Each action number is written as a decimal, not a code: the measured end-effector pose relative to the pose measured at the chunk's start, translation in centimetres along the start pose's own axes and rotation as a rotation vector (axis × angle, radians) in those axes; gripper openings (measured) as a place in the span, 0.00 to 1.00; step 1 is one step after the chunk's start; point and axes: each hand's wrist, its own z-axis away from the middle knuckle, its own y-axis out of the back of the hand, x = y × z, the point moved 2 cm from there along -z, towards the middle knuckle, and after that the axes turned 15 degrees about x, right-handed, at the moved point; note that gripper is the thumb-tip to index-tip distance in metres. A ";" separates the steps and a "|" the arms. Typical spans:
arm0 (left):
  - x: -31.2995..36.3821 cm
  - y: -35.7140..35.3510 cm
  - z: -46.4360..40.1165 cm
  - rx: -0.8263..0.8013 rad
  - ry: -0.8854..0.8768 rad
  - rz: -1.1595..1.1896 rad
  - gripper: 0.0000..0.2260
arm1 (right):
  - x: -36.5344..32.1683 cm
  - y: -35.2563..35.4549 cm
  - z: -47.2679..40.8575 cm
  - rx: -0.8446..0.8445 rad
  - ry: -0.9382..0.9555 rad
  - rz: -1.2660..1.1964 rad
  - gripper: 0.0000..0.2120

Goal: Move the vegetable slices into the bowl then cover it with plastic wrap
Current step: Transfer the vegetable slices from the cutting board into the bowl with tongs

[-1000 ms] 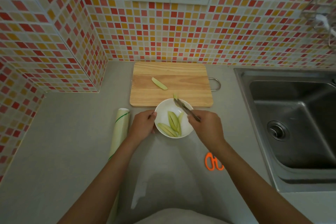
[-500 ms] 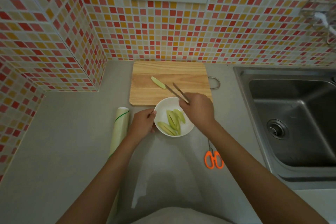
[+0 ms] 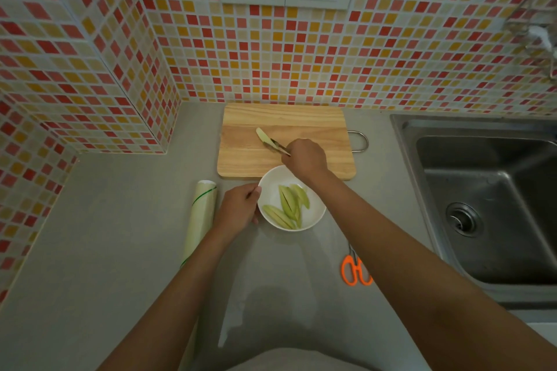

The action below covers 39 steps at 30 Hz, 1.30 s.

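A white bowl (image 3: 272, 190) on the grey counter holds several pale green vegetable slices (image 3: 287, 206). My left hand (image 3: 239, 205) grips the bowl's left rim. My right hand (image 3: 306, 158) holds metal tongs (image 3: 277, 146) over the wooden cutting board (image 3: 316, 141), and their tips are closed around one last slice (image 3: 261, 135) lying on the board. A roll of plastic wrap (image 3: 200, 217) lies on the counter to the left of the bowl.
Orange-handled scissors (image 3: 355, 271) lie to the right of my right forearm. A steel sink (image 3: 488, 202) fills the right side. Tiled walls close off the back and left, with a corner jutting out at the left.
My right hand dropped a slice into the bowl, then reached forward with the tongs to the slice on the board. The left hand stayed on the bowl.
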 end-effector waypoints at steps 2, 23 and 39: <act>-0.1 0.0 0.0 -0.001 -0.001 -0.004 0.15 | 0.0 0.0 0.0 -0.006 -0.009 -0.015 0.08; 0.0 -0.1 0.1 0.006 0.015 -0.002 0.15 | 3.0 3.1 16.2 0.040 -0.114 -0.115 0.14; 0.0 -0.1 0.0 0.005 0.017 -0.005 0.14 | 8.4 0.4 1.2 0.256 -0.469 0.001 0.19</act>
